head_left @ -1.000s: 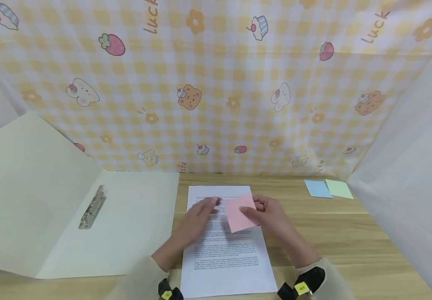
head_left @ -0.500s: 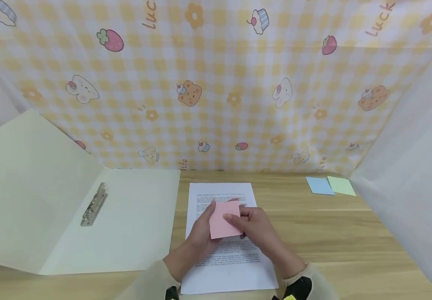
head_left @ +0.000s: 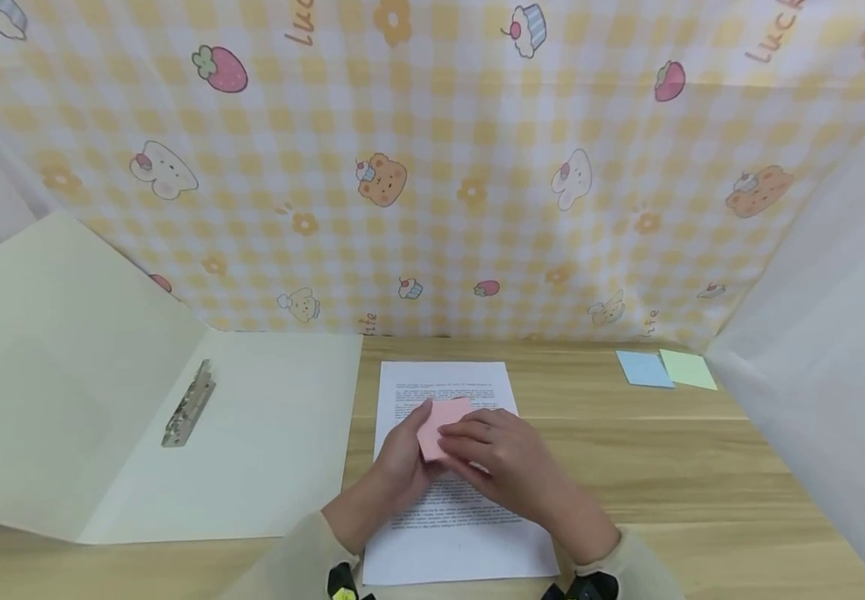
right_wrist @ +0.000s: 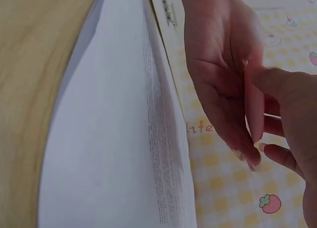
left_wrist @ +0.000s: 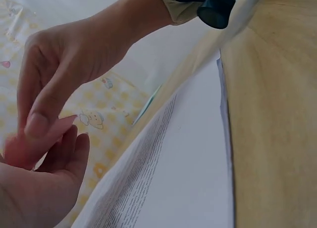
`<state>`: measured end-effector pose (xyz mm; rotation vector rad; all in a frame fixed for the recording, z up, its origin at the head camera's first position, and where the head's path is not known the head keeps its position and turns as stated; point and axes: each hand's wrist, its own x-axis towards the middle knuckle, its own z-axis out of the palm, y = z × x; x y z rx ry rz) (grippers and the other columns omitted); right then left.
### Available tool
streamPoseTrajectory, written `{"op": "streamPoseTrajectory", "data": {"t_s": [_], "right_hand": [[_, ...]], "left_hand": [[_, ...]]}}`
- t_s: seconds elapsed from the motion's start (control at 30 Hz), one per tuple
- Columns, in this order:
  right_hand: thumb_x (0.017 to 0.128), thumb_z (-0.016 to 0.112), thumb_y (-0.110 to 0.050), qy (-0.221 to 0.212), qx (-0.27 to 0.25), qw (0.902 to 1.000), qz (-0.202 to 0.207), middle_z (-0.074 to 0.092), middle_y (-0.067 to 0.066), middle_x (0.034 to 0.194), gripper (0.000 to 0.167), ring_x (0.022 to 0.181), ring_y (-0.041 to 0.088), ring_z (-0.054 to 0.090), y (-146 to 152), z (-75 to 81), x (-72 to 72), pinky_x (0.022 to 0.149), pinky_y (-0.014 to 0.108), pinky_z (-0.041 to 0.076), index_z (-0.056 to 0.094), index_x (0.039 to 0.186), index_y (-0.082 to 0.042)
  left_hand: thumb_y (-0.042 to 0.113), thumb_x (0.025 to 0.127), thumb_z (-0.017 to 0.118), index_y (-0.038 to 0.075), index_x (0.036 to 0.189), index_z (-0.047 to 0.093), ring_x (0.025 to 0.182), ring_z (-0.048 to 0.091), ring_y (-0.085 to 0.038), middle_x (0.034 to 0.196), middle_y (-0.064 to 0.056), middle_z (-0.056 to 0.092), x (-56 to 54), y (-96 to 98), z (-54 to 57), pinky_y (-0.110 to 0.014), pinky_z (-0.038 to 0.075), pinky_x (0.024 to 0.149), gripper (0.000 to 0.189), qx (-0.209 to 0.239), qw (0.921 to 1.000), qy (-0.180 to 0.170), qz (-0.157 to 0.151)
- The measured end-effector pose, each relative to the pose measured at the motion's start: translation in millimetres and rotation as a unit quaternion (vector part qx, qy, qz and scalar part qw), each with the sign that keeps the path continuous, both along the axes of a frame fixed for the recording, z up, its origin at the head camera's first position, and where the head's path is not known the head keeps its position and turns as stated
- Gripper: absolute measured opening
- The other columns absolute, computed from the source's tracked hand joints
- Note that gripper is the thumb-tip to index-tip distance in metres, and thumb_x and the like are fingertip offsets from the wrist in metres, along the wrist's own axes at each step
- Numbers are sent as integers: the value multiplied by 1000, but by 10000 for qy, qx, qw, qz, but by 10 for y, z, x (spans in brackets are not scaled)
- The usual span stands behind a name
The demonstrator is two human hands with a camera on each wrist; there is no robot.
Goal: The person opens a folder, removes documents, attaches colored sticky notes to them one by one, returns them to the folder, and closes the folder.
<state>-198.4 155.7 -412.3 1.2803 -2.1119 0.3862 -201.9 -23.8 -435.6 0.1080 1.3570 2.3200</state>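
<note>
A square pink sticky note (head_left: 444, 412) is held up between both hands, over the printed paper (head_left: 462, 554). My left hand (head_left: 400, 462) holds it from the left, thumb along its edge and fingers behind it. From the other side, my right hand (head_left: 511, 467) grips the note, its fingers lying across the front in the head view. The left wrist view shows the right thumb pressed on the pink note (left_wrist: 58, 131), with the left fingers curled up beside it. Seen from the right wrist, the note (right_wrist: 254, 109) is nearly edge-on and slightly bent.
On the left lies an open white folder (head_left: 275, 442), its cover raised and a metal clip (head_left: 189, 404) near the fold. Blue (head_left: 644, 369) and green (head_left: 689, 369) sticky notes lie at the back right of the wooden table (head_left: 665, 467). A checked curtain (head_left: 432, 250) hangs behind.
The right hand brought the pink note leftward to the left hand, which took hold of it. Since then, the right fingers have moved over the note's front. The view has shifted slightly.
</note>
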Motion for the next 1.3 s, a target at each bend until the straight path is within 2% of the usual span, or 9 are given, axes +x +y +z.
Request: {"op": "streamPoseTrajectory", "data": {"t_s": [0.3, 0.47, 0.57, 0.67, 0.77, 0.83, 1.03, 1.17, 1.3], "right_hand": [[72, 90, -10, -50, -278, 9991, -318, 79, -6, 89, 22, 83, 8, 72, -65, -7, 40, 78, 23, 58, 81, 92, -12], [70, 91, -12, -1030, -882, 9899, -408, 79, -7, 85, 17, 80, 7, 72, -75, -19, 47, 73, 19, 57, 83, 85, -14], [75, 88, -16, -2179, -1146, 9683, -435, 77, -8, 88, 11, 84, 7, 70, -56, -4, 58, 73, 18, 56, 84, 85, -17], [83, 82, -20, -3404, -1276, 9303, -496, 78, -8, 92, 6, 87, 4, 69, -18, 29, 52, 75, 20, 56, 84, 89, -19], [88, 77, -16, -4174, -1338, 8972, -539, 79, -4, 94, 7, 84, 1, 67, 33, 68, 31, 74, 21, 57, 83, 93, -16], [90, 75, -12, -4279, -1320, 8924, -554, 79, -1, 93, 8, 76, 1, 66, 57, 89, 16, 69, 22, 57, 82, 95, -13], [93, 73, -15, -4047, -1559, 8939, -1136, 78, -3, 89, 7, 72, 1, 62, 77, 129, -2, 70, 22, 56, 80, 95, -14], [95, 72, -19, -4176, -1875, 8762, -1506, 76, -3, 85, 9, 69, 3, 58, 106, 146, -18, 65, 20, 53, 79, 94, -13], [97, 68, -19, -4376, -2040, 8608, -1612, 73, 0, 81, 12, 65, 5, 53, 133, 155, -34, 59, 18, 48, 77, 96, -11]], "left_hand": [[50, 109, 26, 3, 155, 31, 118, 62, -17, 148, -18, 49, -5, 1, 13, -38, 53, 105, 65, -49, 9995, -122, -278], [54, 108, 27, -1, 152, 34, 115, 64, -18, 143, -19, 53, -6, 18, 1, -35, 56, 100, 71, -235, 9994, -29, -265], [55, 108, 27, -3, 149, 35, 111, 65, -16, 139, -18, 55, -13, 18, -13, -30, 57, 95, 72, -323, 9991, 32, -275], [58, 106, 30, -3, 149, 36, 110, 66, -15, 138, -16, 57, -22, 11, -30, -27, 57, 95, 75, -470, 9983, 89, -335], [65, 103, 35, -2, 150, 35, 113, 67, -15, 138, -15, 58, -23, 8, -44, -29, 56, 98, 82, -602, 9972, 117, -425], [69, 100, 36, -1, 150, 35, 115, 67, -18, 138, -16, 59, -23, 8, -51, -33, 55, 100, 86, -661, 9967, 111, -462], [73, 99, 33, 1, 150, 37, 111, 71, -23, 134, -18, 64, -19, 6, -60, -36, 58, 96, 88, -639, 9959, 202, -600], [69, 102, 27, 6, 153, 36, 101, 74, -20, 127, -16, 68, -8, 1, -59, -33, 59, 92, 81, -545, 9934, 344, -950], [53, 107, 35, 4, 152, 37, 98, 74, -18, 123, -20, 68, -4, 4, -61, -30, 58, 90, 67, -588, 9898, 501, -1199]]}}
